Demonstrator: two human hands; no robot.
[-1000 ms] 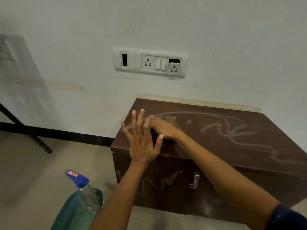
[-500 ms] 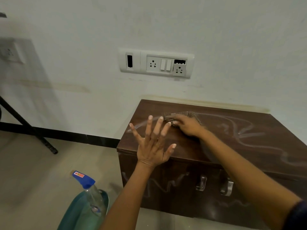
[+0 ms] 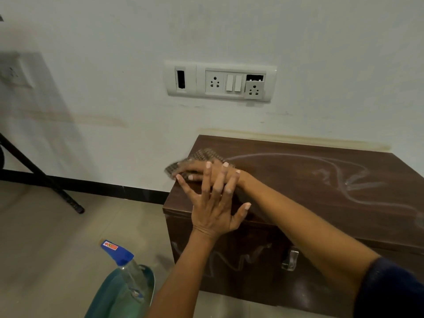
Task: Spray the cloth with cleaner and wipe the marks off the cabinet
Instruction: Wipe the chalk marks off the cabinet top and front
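Observation:
A dark brown cabinet (image 3: 298, 184) stands against the wall, with white scribbled marks (image 3: 348, 182) across its top and more on its front (image 3: 229, 260). My right hand (image 3: 189, 172) lies flat on a brown checked cloth (image 3: 207, 153) and presses it onto the top's rear left corner; the cloth's edge sticks out past the cabinet's left side. My left hand (image 3: 213, 212) hovers in front of it with fingers spread, holding nothing and partly covering the right wrist. The spray bottle (image 3: 125, 262), clear with a blue head, stands on the floor at lower left.
The bottle sits beside a teal object (image 3: 107, 299) at the bottom edge. A black stand leg (image 3: 46, 180) slants across the floor at left. A white socket panel (image 3: 220, 81) is on the wall above. A metal handle (image 3: 290, 260) is on the cabinet front.
My right hand has swept the cloth leftward and back to the top's rear left corner. The left end of the white line there is gone. My left hand stays raised and spread.

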